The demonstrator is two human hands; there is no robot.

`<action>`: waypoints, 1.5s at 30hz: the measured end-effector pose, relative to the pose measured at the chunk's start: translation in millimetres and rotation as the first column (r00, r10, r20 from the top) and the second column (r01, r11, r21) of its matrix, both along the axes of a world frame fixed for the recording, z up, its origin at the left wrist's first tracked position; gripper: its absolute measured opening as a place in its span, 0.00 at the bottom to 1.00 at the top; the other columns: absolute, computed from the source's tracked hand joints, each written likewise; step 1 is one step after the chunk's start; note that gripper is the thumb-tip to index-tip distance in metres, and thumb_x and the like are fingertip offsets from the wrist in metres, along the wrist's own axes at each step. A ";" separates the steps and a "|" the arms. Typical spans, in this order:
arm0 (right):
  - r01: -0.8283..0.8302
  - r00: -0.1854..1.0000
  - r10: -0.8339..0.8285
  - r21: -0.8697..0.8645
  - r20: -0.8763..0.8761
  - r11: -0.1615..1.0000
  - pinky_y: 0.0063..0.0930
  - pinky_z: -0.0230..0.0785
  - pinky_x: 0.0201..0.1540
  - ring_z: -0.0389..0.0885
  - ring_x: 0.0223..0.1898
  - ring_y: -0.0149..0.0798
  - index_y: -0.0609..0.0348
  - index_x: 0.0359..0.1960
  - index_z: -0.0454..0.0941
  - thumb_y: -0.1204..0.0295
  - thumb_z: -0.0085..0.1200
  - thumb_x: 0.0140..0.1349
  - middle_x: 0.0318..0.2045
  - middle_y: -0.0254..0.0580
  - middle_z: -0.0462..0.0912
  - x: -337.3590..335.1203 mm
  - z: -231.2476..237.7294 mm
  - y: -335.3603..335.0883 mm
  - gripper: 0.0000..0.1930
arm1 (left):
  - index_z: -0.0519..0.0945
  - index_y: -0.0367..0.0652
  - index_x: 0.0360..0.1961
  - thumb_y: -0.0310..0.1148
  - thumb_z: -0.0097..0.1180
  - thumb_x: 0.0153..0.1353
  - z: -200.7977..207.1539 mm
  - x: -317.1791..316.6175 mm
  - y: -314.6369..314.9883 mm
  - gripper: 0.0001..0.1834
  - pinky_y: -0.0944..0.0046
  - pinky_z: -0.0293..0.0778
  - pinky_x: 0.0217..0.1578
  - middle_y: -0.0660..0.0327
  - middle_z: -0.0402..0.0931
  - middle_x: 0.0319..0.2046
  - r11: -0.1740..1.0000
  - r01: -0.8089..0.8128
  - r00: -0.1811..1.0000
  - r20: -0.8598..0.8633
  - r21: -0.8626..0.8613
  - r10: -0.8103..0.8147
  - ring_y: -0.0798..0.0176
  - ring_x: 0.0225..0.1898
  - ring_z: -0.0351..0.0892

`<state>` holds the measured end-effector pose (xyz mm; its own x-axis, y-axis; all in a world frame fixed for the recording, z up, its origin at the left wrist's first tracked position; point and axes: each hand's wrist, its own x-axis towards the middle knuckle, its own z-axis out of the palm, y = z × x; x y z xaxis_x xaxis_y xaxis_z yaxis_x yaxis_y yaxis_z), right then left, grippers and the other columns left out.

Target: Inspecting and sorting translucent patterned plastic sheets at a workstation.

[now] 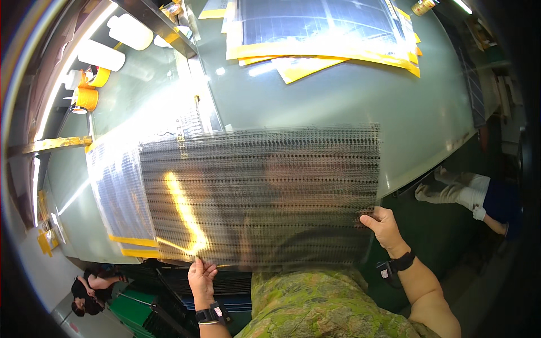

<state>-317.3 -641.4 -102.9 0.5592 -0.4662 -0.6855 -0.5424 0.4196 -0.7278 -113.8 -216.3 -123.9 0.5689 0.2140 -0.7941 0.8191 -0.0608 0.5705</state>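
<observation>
A large see-through film sheet (pixel 293 186) with dark dotted rows spans the space in front of me, reflecting a bright yellow streak. My left hand (pixel 202 273) pinches its near edge, left of the middle. At the sheet's right edge, my right hand (pixel 383 225) grips it with the thumb on top. Left of it, partly covered by it, lies a stack of similar sheets (pixel 115 191) with yellow edging along the near side. Beneath the film is the pale green table (pixel 338 96).
More yellow-edged sheets (pixel 321 34) lie at the far side. White bottles (pixel 129 31) and orange tape rolls (pixel 85 98) stand at the far left, behind a metal bar (pixel 160 28). A co-worker's gloved arm (pixel 459 188) shows at the right; another person (pixel 90 290) is lower left.
</observation>
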 end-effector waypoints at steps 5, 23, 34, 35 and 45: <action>-0.017 1.000 0.017 0.009 0.011 1.000 0.22 0.68 0.39 0.75 0.33 0.26 0.69 0.35 0.77 0.75 0.55 0.59 0.31 0.36 0.81 1.3 1.7 -1.2 0.08 | 0.72 0.42 0.32 0.45 0.52 0.62 0.8 1.0 -2.0 0.15 0.70 0.74 0.24 0.62 0.74 0.24 1.000 0.026 1.000 -0.007 -0.011 -0.026 0.66 0.25 0.76; -0.076 0.997 0.076 -0.013 -0.007 0.997 0.21 0.67 0.42 0.75 0.35 0.25 0.69 0.40 0.77 0.75 0.55 0.58 0.35 0.35 0.81 8.2 9.2 -3.9 0.11 | 0.73 0.44 0.30 0.45 0.50 0.63 0.3 4.8 -4.7 0.15 0.71 0.73 0.24 0.64 0.74 0.24 0.998 0.059 0.998 -0.014 -0.038 -0.059 0.68 0.24 0.76; -0.094 0.996 0.093 -0.043 -0.012 0.995 0.20 0.67 0.38 0.74 0.32 0.24 0.68 0.36 0.78 0.74 0.55 0.58 0.31 0.33 0.80 8.3 10.2 -5.2 0.08 | 0.73 0.44 0.29 0.45 0.50 0.63 1.1 6.0 -8.7 0.16 0.71 0.74 0.24 0.64 0.74 0.24 0.998 0.051 0.999 -0.018 -0.023 -0.052 0.68 0.24 0.76; -0.093 0.996 0.093 -0.044 -0.013 0.995 0.20 0.67 0.38 0.74 0.32 0.24 0.68 0.36 0.78 0.74 0.55 0.58 0.31 0.33 0.80 8.7 10.3 -4.7 0.08 | 0.73 0.44 0.29 0.45 0.50 0.63 0.8 5.9 -8.7 0.16 0.71 0.74 0.24 0.64 0.74 0.24 0.999 0.050 0.999 -0.019 -0.023 -0.050 0.68 0.24 0.76; -0.062 0.998 0.063 -0.027 0.013 0.998 0.20 0.67 0.38 0.74 0.33 0.24 0.68 0.38 0.78 0.75 0.55 0.58 0.32 0.32 0.80 7.2 8.9 -3.5 0.09 | 0.73 0.44 0.30 0.46 0.50 0.63 1.2 5.8 -9.2 0.16 0.72 0.74 0.24 0.64 0.74 0.24 0.998 0.065 0.998 -0.016 -0.021 -0.066 0.68 0.25 0.76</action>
<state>-310.1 -644.8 -94.0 0.5973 -0.4480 -0.6652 -0.5567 0.3655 -0.7460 -108.0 -225.5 -122.7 0.5676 0.1603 -0.8076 0.8233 -0.1031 0.5582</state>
